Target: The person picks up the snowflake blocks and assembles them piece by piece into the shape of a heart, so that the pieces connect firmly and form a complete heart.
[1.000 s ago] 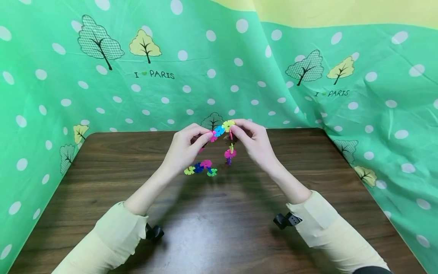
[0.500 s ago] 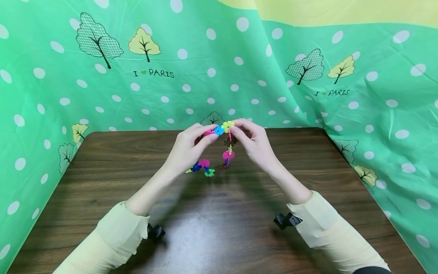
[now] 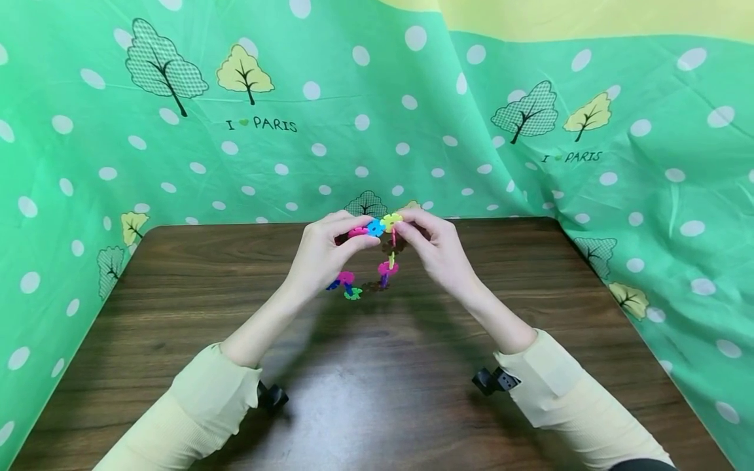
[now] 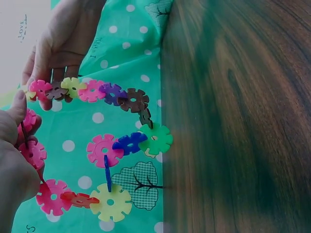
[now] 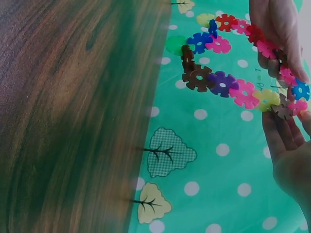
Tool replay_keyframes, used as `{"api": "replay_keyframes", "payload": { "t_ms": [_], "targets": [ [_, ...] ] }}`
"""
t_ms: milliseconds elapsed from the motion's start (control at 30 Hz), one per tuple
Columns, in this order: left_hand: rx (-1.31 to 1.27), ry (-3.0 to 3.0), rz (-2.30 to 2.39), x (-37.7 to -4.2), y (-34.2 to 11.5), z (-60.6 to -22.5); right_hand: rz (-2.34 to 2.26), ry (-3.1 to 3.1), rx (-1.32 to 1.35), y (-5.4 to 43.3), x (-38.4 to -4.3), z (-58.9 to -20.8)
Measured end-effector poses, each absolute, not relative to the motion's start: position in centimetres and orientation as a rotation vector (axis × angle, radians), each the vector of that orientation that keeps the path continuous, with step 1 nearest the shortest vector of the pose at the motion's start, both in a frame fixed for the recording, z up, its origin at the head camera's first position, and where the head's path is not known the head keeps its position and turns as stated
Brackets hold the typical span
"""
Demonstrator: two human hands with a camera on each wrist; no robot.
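Note:
Both hands hold up a chain of notched plastic snowflake discs (image 5: 222,84) in many colours, linked edge to edge. It hangs as a loop above the table. My left hand (image 3: 318,254) grips the chain at a pink disc (image 3: 357,231), with a blue disc (image 3: 376,227) near its fingertips. The thumb and fingers of my right hand (image 3: 440,247) pinch the yellow disc (image 3: 391,222) beside that blue one. In the left wrist view, a green disc (image 4: 156,139) and a pale yellow disc (image 4: 111,202) hang in the lower part. Fingers hide some discs.
A dark wood-grain table (image 3: 377,379) lies beneath the hands. Behind and at both sides hangs a green cloth (image 3: 330,131) with white dots and printed trees. Black wrist cameras (image 3: 272,396) sit under both sleeve cuffs.
My left hand has shifted slightly right along the chain, its thumb and fingertips now closer to the blue disc. The hanging part has swung a little left. My right hand stays nearly still.

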State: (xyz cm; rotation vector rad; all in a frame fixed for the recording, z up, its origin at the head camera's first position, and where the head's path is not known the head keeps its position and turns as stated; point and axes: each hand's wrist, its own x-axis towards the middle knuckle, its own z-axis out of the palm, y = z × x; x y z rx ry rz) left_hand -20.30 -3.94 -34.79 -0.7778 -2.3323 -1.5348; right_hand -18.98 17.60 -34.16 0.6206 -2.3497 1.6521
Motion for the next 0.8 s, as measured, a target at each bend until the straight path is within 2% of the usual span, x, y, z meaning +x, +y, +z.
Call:
{"api": "replay_keyframes", "payload": {
  "t_ms": [533, 800],
  "targets": [
    [-0.82, -2.372, -1.477, -20.38, -3.72, -35.14, 1.501, -2.464, 0.583, 17.96, -18.93, -34.56],
    [-0.777, -2.395, -1.509, -20.51, -3.86, -34.62, 1.599, -2.402, 0.602, 17.99, -19.12, -34.33]
  ]
}}
